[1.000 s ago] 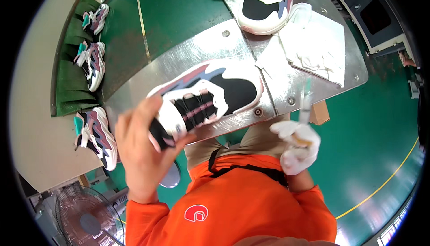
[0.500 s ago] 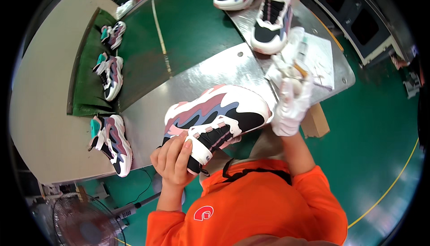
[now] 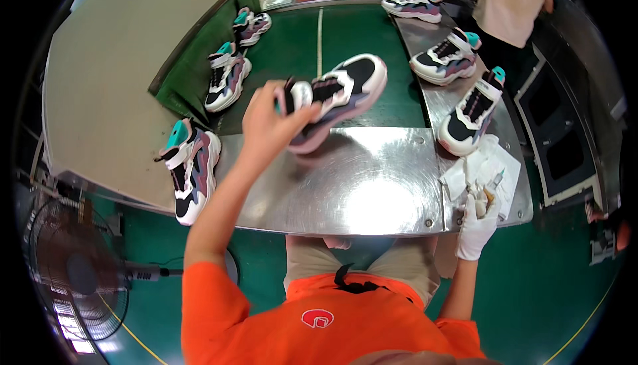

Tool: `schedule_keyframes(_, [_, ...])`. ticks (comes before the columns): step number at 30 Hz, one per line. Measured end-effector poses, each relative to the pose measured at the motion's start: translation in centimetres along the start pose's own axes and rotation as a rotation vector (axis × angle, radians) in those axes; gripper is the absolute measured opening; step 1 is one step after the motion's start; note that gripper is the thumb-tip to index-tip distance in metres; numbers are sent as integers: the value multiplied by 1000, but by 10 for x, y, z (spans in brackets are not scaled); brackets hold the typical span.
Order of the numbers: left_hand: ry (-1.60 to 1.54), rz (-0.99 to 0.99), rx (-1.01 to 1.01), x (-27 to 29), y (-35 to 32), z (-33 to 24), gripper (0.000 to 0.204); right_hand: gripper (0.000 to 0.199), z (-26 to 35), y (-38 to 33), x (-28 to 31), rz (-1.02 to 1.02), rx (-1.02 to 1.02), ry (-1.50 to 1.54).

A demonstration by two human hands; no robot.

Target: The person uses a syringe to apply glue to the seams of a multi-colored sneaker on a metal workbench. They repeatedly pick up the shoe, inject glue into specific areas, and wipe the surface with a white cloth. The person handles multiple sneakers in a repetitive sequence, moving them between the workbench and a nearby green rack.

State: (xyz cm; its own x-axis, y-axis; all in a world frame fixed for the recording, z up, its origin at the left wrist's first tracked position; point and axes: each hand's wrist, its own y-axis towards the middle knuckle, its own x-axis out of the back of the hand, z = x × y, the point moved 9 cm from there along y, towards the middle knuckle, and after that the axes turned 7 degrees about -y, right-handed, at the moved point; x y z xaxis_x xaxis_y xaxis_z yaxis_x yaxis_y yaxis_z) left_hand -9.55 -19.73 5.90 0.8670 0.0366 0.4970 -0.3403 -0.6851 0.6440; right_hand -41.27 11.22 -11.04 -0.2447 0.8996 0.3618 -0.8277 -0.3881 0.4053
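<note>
My left hand [image 3: 267, 120], bare, grips a sneaker [image 3: 352, 86] by its ankle end, thumb across the strap. The shoe is white, black, pink and blue-grey. It is tilted, toe up to the right, above the green belt and the near metal plate. My right hand [image 3: 477, 232], in a white glove, rests at the plate's right end by a white cloth [image 3: 510, 189]. Its fingers are curled at a small brown piece [image 3: 490, 196] and whitish bits; what they hold is unclear. A clear syringe-like tube [image 3: 496, 179] lies beside the fingertips.
Matching sneakers stand along the left, one nearest [image 3: 193, 169], and on the right metal ledge, one nearest [image 3: 470, 116]. The green belt [image 3: 365, 32] runs away from the shiny metal plate [image 3: 345, 185]. People stand beyond. A floor fan [image 3: 80, 272] is at lower left.
My left hand has carried the sneaker away from my body, out over the belt. My right hand stays by the cloth. The view has turned, and more of the line shows.
</note>
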Motion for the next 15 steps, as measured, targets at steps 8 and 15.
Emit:
schedule_keyframes(8, [551,214,174,-55,110,95,67,37,21,-14,-6,-133,192,-246])
schedule_keyframes(15, [642,453,386,-76,140,159,55,40,10,-17,-4,-169,103,-226])
